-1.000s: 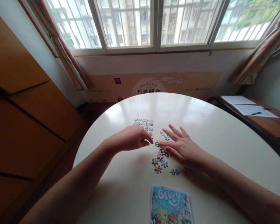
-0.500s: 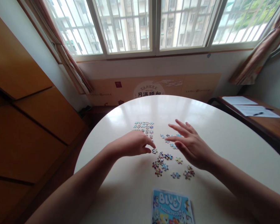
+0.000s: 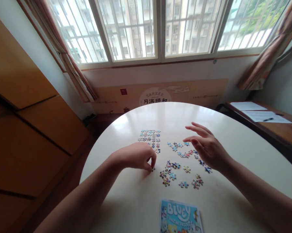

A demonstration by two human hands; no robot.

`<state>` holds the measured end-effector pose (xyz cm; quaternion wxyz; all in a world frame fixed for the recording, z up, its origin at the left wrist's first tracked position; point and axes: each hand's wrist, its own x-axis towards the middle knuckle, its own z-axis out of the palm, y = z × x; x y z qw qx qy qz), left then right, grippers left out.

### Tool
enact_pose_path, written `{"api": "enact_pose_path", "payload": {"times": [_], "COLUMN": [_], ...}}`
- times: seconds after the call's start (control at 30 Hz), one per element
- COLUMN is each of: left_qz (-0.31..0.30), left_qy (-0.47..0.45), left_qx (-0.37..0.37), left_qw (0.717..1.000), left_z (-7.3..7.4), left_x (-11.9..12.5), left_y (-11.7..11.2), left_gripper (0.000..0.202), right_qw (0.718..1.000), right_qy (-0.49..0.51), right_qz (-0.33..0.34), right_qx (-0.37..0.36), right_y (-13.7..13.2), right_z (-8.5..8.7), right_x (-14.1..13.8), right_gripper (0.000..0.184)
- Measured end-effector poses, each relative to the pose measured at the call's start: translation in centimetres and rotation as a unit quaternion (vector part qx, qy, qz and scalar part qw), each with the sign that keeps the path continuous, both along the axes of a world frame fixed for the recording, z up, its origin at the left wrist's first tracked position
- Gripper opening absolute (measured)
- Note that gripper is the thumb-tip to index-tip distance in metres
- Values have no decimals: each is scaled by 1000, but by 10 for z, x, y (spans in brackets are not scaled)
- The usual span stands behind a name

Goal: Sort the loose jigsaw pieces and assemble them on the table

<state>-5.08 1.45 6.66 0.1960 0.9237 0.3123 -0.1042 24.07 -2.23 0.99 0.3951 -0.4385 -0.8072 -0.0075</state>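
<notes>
My left hand is closed in a pinch on a small jigsaw puzzle piece, low over the white table. Just beyond it lie rows of puzzle pieces, laid out in a grid and partly hidden by the hand. My right hand hovers with its fingers apart and nothing in them. Beneath and beside it runs an arc of loose pieces. More loose pieces are scattered between the two hands, a yellowish one among them.
A blue Bluey picture card or box lies near the table's front edge. The round white table fills the middle. On the right, a brown desk holds papers and pens. Wooden cabinets stand at left.
My left hand has drawn back toward me and slightly left, taking a puzzle piece with it. My right hand has shifted right, uncovering more loose pieces. The view has tilted slightly.
</notes>
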Motion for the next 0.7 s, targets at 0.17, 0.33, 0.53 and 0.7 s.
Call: {"api": "enact_pose_path", "payload": {"times": [0.17,0.33,0.53,0.7], "left_qz": [50,132,245,318], "left_qy": [50,129,169,146], "left_qx": [-19,-24,-40,-8], "left_qw": [997,983,954,937], "left_z": [4,11,9,3], "left_x": [-7,-27,-55,-79], "left_y": [3,17,37,59], "left_gripper": [12,16,20,22], "right_qw": [1000,1000,1000,1000], "right_qy": [7,13,5,6], "right_qz": [-12,-17,-10,-11], "right_qx": [2,11,9,11], "right_y": [3,5,6,5], "right_z": [-1,0,0,0], "right_x": [6,10,9,9], "right_gripper": [47,45,43,42]}}
